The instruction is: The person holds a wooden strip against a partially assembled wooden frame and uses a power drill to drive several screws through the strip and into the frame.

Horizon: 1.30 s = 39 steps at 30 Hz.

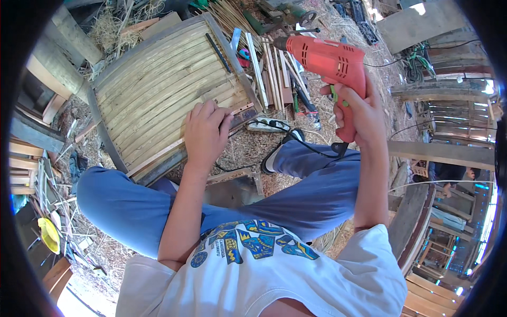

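My right hand [360, 108] is wrapped round the handle of a red corded power drill [330, 59], raised off to the right. Its chuck points left, and a green patch shows by the trigger. In front of me a slatted wooden panel [163, 79] with a grey-brown frame lies tilted. A thin wooden strip [158, 157] runs along its near edge. On that strip my left hand [205, 132] is closed, fingers bent and the thumb toward the right; its fingertips are partly hidden. A dark thin bar [217, 53] lies on the slats.
Narrow wooden sticks [272, 74] lie right of the panel. The drill's black cord [311, 150] hangs across my right leg. Wood shavings [243, 150] cover the ground. Beams [443, 154] stand at the right, and a yellow object [49, 235] lies at the lower left.
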### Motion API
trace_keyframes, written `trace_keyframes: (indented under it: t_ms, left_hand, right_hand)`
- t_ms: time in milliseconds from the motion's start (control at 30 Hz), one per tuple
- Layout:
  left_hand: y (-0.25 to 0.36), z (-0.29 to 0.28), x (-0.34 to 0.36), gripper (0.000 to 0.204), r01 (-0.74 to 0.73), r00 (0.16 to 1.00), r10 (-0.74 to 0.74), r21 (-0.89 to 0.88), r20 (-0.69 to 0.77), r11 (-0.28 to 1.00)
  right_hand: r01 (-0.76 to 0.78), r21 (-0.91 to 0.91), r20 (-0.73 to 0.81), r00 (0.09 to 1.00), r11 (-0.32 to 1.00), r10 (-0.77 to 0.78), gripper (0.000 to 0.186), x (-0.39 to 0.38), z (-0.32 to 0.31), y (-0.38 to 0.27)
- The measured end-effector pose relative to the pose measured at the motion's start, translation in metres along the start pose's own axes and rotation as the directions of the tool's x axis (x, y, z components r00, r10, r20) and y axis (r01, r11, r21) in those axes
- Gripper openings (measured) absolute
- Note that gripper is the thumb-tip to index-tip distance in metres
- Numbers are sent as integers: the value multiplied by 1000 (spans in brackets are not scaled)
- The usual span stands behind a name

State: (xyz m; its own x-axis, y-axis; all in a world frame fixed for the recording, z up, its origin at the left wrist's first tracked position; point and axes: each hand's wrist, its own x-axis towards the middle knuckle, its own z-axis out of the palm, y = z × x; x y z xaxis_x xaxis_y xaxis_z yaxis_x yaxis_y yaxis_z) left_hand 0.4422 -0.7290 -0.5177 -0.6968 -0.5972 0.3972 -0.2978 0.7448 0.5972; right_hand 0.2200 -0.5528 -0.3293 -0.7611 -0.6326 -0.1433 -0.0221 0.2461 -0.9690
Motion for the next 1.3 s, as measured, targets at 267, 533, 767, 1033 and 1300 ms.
trace_keyframes:
  t_ms: [267, 533, 767, 1033, 1300]
  left_hand:
    - [6, 6, 0, 9, -74, 997, 77, 78, -31, 994]
    - [12, 4, 3, 12, -75, 997, 77, 104, -18, 992]
    - [19, 1, 4, 14, -91, 996, 93, 106, -12, 990]
    - [28, 0, 3, 18, -69, 996, 72, 54, -47, 996]
    - [32, -2, 1, 17, -22, 1000, 22, -1, -16, 1000]
  right_hand:
    - [-134, 7, -11, 991, 991, 135, 75, 5, -16, 28]
    - [-131, 95, 63, 990, 987, 126, 74, 8, -27, 28]
    - [-138, 129, 61, 989, 982, 131, 72, 4, -35, 29]
    - [-110, 122, 62, 993, 986, 103, 65, -1, -43, 34]
    - [-122, 105, 63, 991, 987, 115, 63, -4, -42, 35]
